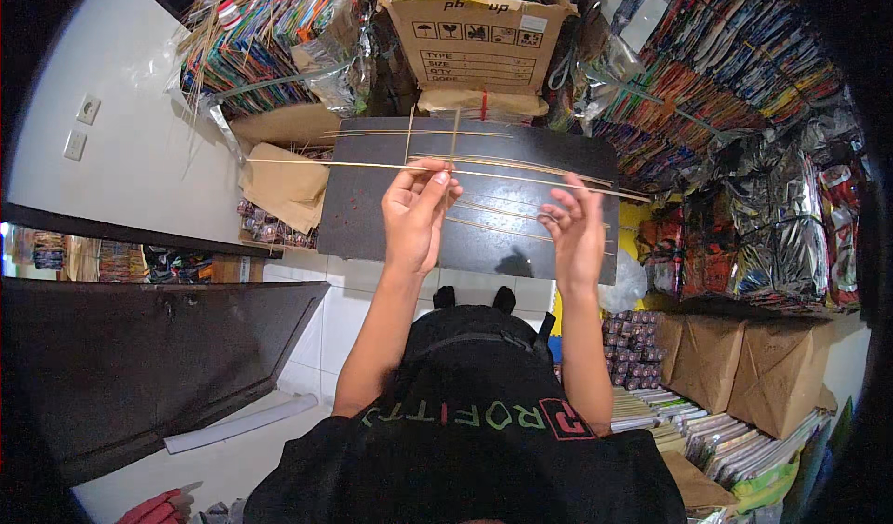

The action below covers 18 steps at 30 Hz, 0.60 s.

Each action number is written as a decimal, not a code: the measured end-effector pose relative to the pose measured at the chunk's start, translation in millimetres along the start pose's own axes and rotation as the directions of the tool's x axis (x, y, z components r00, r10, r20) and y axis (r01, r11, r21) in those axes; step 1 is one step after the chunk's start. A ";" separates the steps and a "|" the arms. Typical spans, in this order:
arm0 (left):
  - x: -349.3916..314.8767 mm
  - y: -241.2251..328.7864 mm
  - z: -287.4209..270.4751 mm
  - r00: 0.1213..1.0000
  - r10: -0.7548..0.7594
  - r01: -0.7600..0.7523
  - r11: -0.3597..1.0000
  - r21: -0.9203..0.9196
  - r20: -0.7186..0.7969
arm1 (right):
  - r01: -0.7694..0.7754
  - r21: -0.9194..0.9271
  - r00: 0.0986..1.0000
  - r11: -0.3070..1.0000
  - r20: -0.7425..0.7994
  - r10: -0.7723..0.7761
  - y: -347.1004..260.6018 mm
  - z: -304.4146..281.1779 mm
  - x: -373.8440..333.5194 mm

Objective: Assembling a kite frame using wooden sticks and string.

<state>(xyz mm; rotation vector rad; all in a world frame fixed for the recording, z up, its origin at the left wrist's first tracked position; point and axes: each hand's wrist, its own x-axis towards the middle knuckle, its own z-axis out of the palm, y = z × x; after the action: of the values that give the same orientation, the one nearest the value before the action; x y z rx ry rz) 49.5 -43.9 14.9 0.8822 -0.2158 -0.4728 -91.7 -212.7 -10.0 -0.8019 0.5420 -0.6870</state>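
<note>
My left hand (416,212) is closed, thumb and fingertips pinching a long, thin bamboo stick (326,163). This stick stretches sideways above a dark tabletop (372,235), past both of its side edges. My right hand (579,231) is raised with its fingers apart and loosely bent, near the stick's right part; whether it touches the stick I cannot tell. Several more thin sticks (507,163) lie lengthwise across the table. Two short sticks, one (410,131) just beyond my left hand and another (455,133) beside it, point away from me.
Behind the table stands an open cardboard box (484,45). Bundled stacks of colourful plastic sheets (270,49) rise at the far left, with more (716,68) at the far right. Brown paper (284,189) lies by the table's left edge. Wrapped brown packages (777,370) sit at the right.
</note>
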 end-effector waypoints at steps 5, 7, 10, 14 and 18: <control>-5.7 -14.3 16.8 0.998 -0.032 0.026 0.990 0.141 0.046 | 0.177 -0.356 0.951 0.918 0.301 -0.067 21.6 26.1 -16.6; -10.7 -21.5 20.5 0.993 -0.086 0.073 0.985 0.159 0.078 | 0.168 -0.245 0.948 0.955 0.305 -0.089 23.1 41.8 -23.6; -14.0 -25.2 22.7 0.985 -0.125 0.110 0.986 0.128 0.119 | 0.207 -0.341 0.963 0.917 0.235 -0.129 26.7 39.0 -19.9; -18.9 -19.2 26.7 0.972 -0.151 0.109 0.968 0.226 0.179 | 0.244 -0.301 0.963 0.922 0.187 -0.194 21.7 43.5 -23.3; -18.5 -4.8 22.9 0.982 -0.153 0.117 0.951 0.285 0.107 | 0.241 -0.175 0.965 0.955 0.149 -0.216 17.2 44.9 -24.1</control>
<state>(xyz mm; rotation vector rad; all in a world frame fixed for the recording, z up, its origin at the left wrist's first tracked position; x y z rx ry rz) 23.3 -53.4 25.6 1.1473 -0.3470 -0.6385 -71.7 -165.7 6.9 -1.0946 0.4053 -0.7981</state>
